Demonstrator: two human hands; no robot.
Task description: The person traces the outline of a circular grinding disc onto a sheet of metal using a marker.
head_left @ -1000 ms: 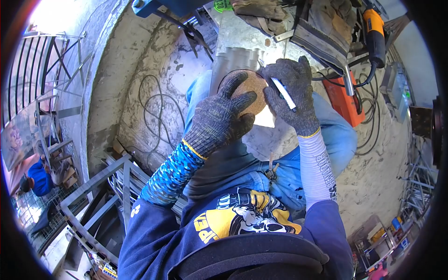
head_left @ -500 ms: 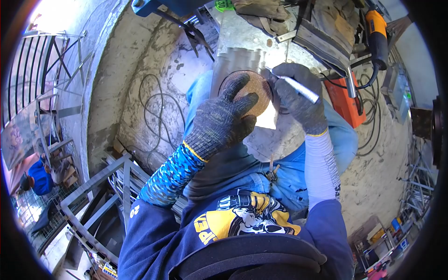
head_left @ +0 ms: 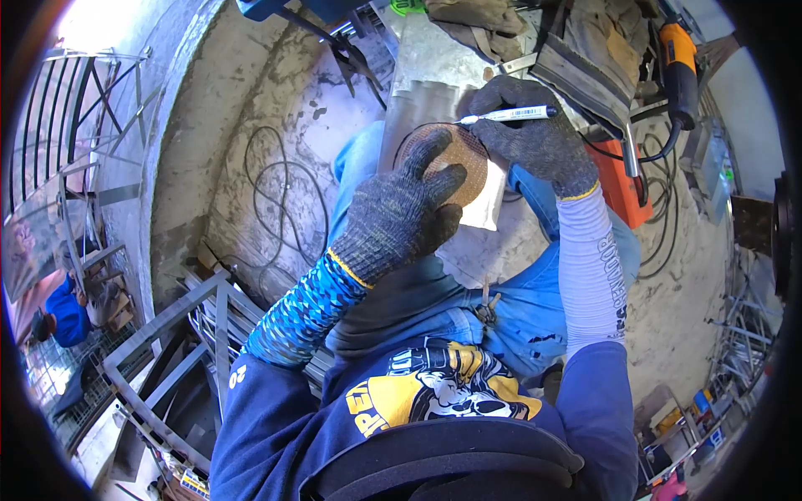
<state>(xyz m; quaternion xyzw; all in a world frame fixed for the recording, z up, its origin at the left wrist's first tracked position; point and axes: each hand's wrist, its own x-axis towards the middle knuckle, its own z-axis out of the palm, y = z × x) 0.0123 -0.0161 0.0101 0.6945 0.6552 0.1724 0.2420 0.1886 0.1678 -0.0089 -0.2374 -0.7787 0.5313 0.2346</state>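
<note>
Head cam view, from where I'm standing: gloved L hand (head_left: 397,209) is palm-down, two fingers spread wide over a round disc (head_left: 469,169), resting on top, not gripping round it. So the disc is right under the L fingers, on a grey metal sheet (head_left: 422,102) that runs out past their tips.

R hand (head_left: 539,138), also gloved, has its fingers bent in around a white marker (head_left: 516,113), tip pointing at the disc's edge, just beyond the L fingertips. Can't tell if tip's touching; exact finger placement's partly hidden too.

Handling, my guess: disc is light-ish, stiff, gritty on top, so gloves get decent grip. Might chip at the rim; could slide on smooth metal w/o pressure nr the middle. Best hold: flat fingers on top, or opp. sides of rim for lifting. Marker's light, hard, maybe slippery in thick knit; hold low on the barrel, nr the tip.
</note>
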